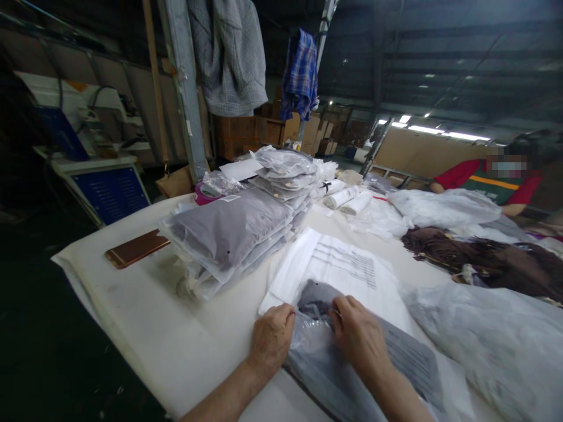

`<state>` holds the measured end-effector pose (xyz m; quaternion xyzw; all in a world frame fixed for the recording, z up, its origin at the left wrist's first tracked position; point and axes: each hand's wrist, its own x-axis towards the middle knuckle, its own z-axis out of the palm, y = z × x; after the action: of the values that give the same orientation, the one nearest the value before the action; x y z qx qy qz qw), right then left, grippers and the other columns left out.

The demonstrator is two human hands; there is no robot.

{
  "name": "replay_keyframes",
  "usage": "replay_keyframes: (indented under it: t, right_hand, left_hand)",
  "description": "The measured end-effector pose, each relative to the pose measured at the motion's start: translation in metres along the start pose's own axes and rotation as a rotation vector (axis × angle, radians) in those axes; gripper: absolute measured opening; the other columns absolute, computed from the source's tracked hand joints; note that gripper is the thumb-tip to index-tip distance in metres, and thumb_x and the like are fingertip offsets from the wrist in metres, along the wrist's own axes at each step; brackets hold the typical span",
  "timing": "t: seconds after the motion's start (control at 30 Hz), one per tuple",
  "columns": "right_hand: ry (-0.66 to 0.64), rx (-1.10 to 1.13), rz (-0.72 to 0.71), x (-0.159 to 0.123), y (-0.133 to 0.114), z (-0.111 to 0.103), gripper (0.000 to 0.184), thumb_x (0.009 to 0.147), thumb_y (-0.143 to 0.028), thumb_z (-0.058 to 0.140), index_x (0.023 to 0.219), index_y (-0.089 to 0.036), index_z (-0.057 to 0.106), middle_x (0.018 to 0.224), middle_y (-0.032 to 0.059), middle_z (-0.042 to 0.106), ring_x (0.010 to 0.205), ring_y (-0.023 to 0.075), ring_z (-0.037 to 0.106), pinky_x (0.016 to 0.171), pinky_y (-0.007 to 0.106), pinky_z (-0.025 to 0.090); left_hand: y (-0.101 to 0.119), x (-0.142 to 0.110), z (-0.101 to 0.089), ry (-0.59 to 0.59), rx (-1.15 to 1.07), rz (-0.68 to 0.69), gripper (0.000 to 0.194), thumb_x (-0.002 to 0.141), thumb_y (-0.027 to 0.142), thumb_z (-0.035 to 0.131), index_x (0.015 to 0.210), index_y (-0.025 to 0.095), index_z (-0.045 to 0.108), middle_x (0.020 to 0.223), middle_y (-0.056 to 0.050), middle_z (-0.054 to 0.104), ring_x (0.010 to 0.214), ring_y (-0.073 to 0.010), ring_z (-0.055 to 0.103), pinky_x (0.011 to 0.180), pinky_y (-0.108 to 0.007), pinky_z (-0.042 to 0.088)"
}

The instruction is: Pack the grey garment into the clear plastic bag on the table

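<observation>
A clear plastic bag (308, 346) with a folded dark grey garment (317, 298) partly inside lies at the table's near side. My left hand (273, 333) pinches the left edge of the bag's mouth. At the mouth's right side, my right hand (358, 328) has its fingers closed at the edge, by the garment that bulges out; whether they grip plastic, cloth or both is hard to make out. Beneath them are flat white printed bags (343, 264). To the left rises a stack of bagged grey garments (233, 225).
A phone (136, 249) lies near the table's left edge, with a roll of purple tape (209, 193) behind the stack. Dark brown garments (479, 258) and large plastic bags (488, 340) cover the right side. A co-worker (488, 181) is across the table. A metal post (182, 88) stands behind.
</observation>
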<state>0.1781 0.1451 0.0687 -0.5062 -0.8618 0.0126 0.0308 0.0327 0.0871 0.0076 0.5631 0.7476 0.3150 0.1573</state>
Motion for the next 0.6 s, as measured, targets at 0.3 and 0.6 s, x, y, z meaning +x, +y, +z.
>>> replay_keyframes:
  t: [0.3,0.6]
  right_hand:
    - [0.545,0.073,-0.597,-0.053,-0.034,0.058,0.040,0.084,-0.032,0.046,0.120,-0.014,0.049,0.115,0.0047,0.063,0.107,0.0166,0.056,0.094,0.030,0.039]
    - [0.783,-0.531,-0.418,-0.105,0.058,0.079,0.043,0.080,-0.045,0.044,0.111,-0.018,0.058,0.109,0.0114,0.065,0.097,0.0271,0.061,0.081,0.042,0.043]
  left_hand:
    - [0.000,0.001,-0.001,-0.031,-0.006,-0.053,0.019,0.085,0.017,0.042,0.089,0.020,0.060,0.082,-0.001,0.067,0.078,-0.0139,0.061,0.070,-0.022,0.039]
    - [-0.001,-0.001,-0.004,0.010,-0.019,-0.053,0.019,0.086,0.018,0.042,0.081,0.021,0.060,0.072,0.001,0.066,0.068,-0.0118,0.060,0.061,-0.019,0.035]
